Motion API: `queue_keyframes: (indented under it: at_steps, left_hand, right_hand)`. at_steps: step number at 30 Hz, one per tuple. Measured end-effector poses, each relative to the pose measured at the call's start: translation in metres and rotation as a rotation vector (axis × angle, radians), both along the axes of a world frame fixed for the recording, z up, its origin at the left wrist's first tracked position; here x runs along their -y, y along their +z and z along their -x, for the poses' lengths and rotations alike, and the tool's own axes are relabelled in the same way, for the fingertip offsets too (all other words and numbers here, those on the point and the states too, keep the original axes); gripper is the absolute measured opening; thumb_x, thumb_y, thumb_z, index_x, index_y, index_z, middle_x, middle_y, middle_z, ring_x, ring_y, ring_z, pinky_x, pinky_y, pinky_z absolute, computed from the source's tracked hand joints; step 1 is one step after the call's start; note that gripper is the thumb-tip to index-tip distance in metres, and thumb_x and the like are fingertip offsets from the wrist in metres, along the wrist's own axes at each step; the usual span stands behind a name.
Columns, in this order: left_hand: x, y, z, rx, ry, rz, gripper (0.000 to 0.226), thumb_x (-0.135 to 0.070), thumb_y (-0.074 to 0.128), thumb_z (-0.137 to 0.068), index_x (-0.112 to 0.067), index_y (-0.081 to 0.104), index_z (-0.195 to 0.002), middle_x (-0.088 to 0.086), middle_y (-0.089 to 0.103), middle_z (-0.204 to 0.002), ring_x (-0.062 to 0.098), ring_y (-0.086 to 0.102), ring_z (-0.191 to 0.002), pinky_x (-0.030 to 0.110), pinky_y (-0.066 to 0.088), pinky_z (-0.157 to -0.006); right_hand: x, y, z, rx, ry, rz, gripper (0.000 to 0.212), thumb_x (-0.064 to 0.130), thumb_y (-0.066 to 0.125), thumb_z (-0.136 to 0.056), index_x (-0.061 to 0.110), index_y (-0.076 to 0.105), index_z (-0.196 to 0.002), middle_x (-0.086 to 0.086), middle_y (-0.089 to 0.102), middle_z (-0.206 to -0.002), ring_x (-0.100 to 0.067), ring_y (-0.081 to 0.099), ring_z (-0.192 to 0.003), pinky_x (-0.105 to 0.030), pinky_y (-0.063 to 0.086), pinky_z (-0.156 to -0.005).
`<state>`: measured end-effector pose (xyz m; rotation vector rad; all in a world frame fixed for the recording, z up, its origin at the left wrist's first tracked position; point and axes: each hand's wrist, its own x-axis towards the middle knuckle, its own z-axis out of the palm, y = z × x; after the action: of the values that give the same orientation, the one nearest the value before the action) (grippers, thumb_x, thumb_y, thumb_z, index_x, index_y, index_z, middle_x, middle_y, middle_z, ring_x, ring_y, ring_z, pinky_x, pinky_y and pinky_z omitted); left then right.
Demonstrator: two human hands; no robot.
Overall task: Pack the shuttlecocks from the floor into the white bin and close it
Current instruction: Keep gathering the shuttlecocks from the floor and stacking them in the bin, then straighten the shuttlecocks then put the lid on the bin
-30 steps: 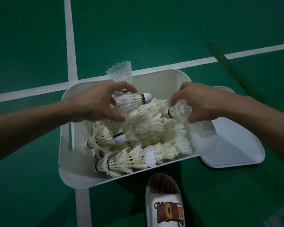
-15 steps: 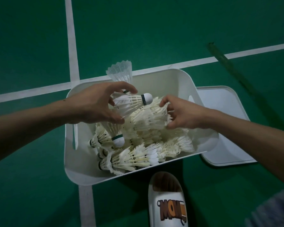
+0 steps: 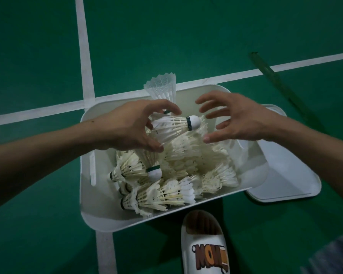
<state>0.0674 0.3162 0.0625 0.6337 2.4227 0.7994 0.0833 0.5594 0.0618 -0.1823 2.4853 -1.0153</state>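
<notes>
My left hand grips a feathered shuttlecock by its skirt; my right hand hovers just beside its cork, fingers spread, empty. Under both hands sits the white bin, heaped with shuttlecocks.

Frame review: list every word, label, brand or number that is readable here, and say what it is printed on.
"MOM": brown cartoon letters on the strap of the white slipper; more letters follow to the right but are not readable.
No readable text on the shuttlecocks, the white bin or the lid.
</notes>
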Motion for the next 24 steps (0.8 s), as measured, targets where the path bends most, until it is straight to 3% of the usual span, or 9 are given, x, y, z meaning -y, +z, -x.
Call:
queue_keyframes:
  at_steps: [4,10,13,17,21,24]
  left_hand:
    - [-0.010,-0.001,0.001,0.016,-0.020,-0.053,0.078,-0.020,0.086,-0.063,-0.049,0.045,-0.123,-0.012,0.051,-0.129,0.008,0.057,-0.098,0.033,0.053,-0.079]
    - [-0.014,-0.005,0.006,0.069,-0.009,-0.072,0.081,-0.016,0.085,-0.062,-0.051,0.044,-0.123,-0.017,0.043,-0.122,-0.003,0.054,-0.093,0.022,0.052,-0.068]
    - [-0.012,-0.005,0.009,0.088,-0.003,-0.080,0.080,-0.015,0.084,-0.063,-0.050,0.045,-0.123,-0.018,0.048,-0.118,0.001,0.058,-0.094,0.026,0.055,-0.070]
    - [-0.008,-0.008,0.013,0.098,0.012,-0.095,0.080,-0.014,0.084,-0.063,-0.048,0.044,-0.125,-0.016,0.054,-0.113,0.004,0.060,-0.095,0.026,0.055,-0.071]
    - [-0.003,-0.012,0.015,0.085,0.009,-0.080,0.079,-0.016,0.084,-0.064,-0.048,0.044,-0.124,-0.014,0.054,-0.116,0.003,0.060,-0.094,0.020,0.052,-0.068]
    - [-0.002,-0.014,0.014,0.076,-0.003,-0.067,0.078,-0.018,0.084,-0.064,-0.048,0.044,-0.124,-0.013,0.054,-0.116,0.004,0.061,-0.094,0.020,0.051,-0.070]
  right_hand:
    - [0.018,0.002,-0.004,-0.057,0.010,0.127,0.063,0.039,0.082,-0.050,0.034,0.054,-0.106,0.012,0.063,-0.109,-0.003,0.062,-0.102,-0.023,0.056,-0.084]
    - [0.020,-0.005,0.001,-0.169,-0.009,0.077,0.038,0.026,0.086,-0.060,0.025,0.059,-0.085,0.007,0.068,-0.091,-0.008,0.066,-0.084,-0.033,0.058,-0.076]
    - [0.016,0.001,0.000,-0.182,-0.003,0.059,0.034,0.020,0.087,-0.060,0.020,0.060,-0.080,0.003,0.068,-0.085,-0.011,0.066,-0.079,-0.034,0.058,-0.073]
    - [0.002,0.000,0.001,-0.166,-0.066,0.104,0.039,0.007,0.087,-0.062,0.015,0.056,-0.085,-0.001,0.068,-0.089,-0.025,0.069,-0.077,-0.043,0.059,-0.070]
    - [-0.011,-0.008,0.002,-0.152,-0.117,-0.014,0.052,0.021,0.086,-0.065,0.034,0.048,-0.097,0.006,0.066,-0.091,-0.013,0.062,-0.085,-0.032,0.052,-0.074]
    - [-0.009,-0.006,0.000,-0.185,-0.121,-0.120,0.064,0.028,0.079,-0.075,0.049,0.039,-0.121,0.007,0.059,-0.090,-0.012,0.059,-0.075,-0.027,0.050,-0.071]
